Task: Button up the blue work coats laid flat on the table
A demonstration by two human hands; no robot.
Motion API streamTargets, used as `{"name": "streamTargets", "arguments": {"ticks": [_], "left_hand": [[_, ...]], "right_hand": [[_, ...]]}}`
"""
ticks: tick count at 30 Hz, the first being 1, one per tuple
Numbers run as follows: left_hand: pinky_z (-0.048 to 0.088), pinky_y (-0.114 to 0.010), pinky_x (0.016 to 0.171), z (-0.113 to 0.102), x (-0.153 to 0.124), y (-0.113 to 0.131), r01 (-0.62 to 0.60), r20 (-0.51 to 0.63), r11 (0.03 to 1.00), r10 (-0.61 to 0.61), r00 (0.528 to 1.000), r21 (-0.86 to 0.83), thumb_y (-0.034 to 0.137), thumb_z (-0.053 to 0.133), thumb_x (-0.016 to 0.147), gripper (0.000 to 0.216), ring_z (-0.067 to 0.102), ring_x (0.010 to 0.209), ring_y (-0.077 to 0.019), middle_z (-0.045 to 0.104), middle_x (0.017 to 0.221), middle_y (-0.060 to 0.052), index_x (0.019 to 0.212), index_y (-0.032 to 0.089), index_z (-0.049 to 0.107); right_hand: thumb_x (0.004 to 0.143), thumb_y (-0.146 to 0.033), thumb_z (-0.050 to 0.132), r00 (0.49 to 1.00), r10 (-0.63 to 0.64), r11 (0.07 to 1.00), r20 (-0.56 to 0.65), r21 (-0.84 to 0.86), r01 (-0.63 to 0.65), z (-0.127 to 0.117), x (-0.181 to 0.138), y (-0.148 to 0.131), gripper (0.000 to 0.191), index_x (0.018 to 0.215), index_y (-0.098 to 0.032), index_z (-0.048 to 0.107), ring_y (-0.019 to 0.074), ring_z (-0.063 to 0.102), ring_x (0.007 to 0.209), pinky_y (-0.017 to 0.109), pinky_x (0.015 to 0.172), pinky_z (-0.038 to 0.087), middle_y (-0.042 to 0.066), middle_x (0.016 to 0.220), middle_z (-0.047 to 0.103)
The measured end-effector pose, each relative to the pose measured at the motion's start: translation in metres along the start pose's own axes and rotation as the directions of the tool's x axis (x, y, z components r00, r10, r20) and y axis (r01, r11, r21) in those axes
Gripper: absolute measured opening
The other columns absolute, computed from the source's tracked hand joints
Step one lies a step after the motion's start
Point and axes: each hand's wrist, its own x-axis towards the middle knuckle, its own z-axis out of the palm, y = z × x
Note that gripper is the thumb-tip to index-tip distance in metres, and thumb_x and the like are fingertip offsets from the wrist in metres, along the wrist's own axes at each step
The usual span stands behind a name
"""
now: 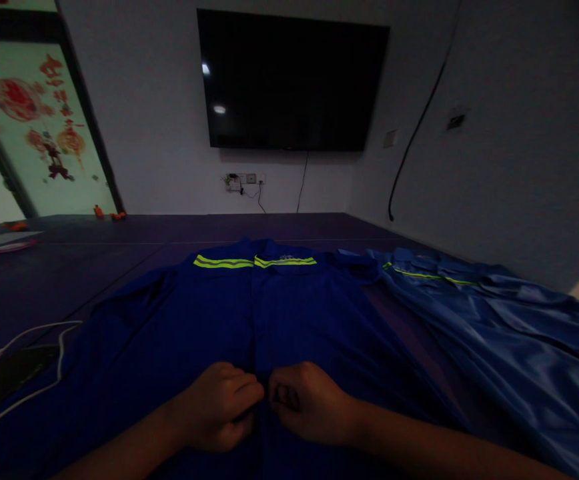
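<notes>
A dark blue work jacket [269, 307] with a yellow reflective band across the chest lies flat and spread on the dark table [94, 253]. Both my hands meet at its front opening near the bottom edge. My left hand [222, 403] is closed, pinching the left edge of the front placket. My right hand [307, 400] is closed too, fingers curled on the right edge, touching the left hand. What exactly sits between the fingertips is too dark to make out.
A second, lighter blue jacket [499, 333] with a reflective stripe lies to the right. A white cable [44, 333] and a dark flat object [9, 377] lie at the left. A wall-mounted black screen [289, 80] hangs ahead; papers [4, 241] rest far left.
</notes>
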Motion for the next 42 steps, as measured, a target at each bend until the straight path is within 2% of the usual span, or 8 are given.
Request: {"name": "streamTargets", "arguments": {"ticks": [25,42], "left_hand": [[0.029,-0.025,0.046,0.0002,0.0000,-0.0012,-0.048,-0.036,0.999,0.049,0.998,0.022,0.015,0.048,0.068,0.010,0.048,0.053,-0.0118,0.054,0.061,0.003,0.076,0.019,0.042],[0.030,-0.026,0.047,0.0020,0.0001,-0.0019,-0.027,-0.047,1.000,0.027,0.999,0.013,0.014,0.049,0.067,0.010,0.048,0.053,-0.0117,0.055,0.062,0.003,0.076,0.018,0.045]], "right_hand": [[0.062,-0.010,0.049,1.000,-0.011,1.000,-0.007,0.025,0.011,-0.0009,-0.0002,0.0010,0.016,0.074,-0.017,0.058,0.0057,0.046,0.046,0.015,0.044,0.030,-0.004,0.056,0.055],[0.060,-0.007,0.048,1.000,-0.008,0.999,0.007,0.035,0.008,-0.0016,0.0006,0.0008,0.019,0.074,-0.017,0.059,0.0055,0.046,0.045,0.015,0.043,0.030,-0.005,0.054,0.054]]}}
